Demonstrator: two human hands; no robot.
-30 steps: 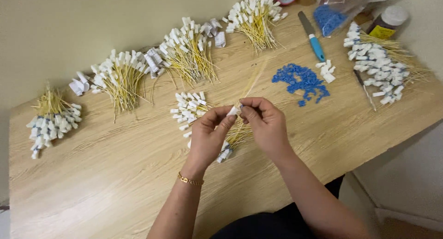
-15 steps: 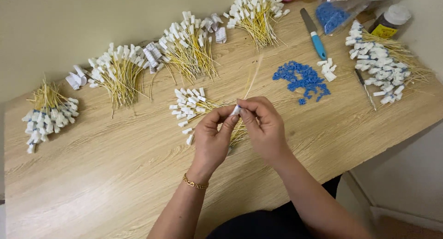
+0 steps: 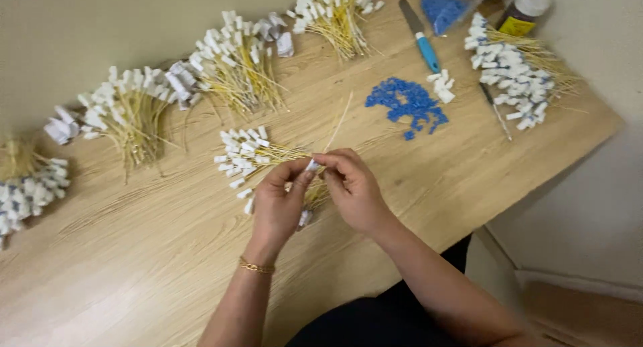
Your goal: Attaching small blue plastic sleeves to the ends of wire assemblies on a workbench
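White-tagged yellow stick (image 3: 312, 165), frame centre above desk (image 3: 134, 266): light, thin, likely snappable; left hand (image 3: 280, 203) and right hand (image 3: 353, 186) fingers pinch its tagged tip

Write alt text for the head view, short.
Both hands, the left hand and the right hand, pinch one small white tag on a thin yellow stick above a wooden table. A small bundle of white-tagged sticks lies just behind them. More bundles line the far edge, with a pile of blue beads and a blue-handled knife to the right.
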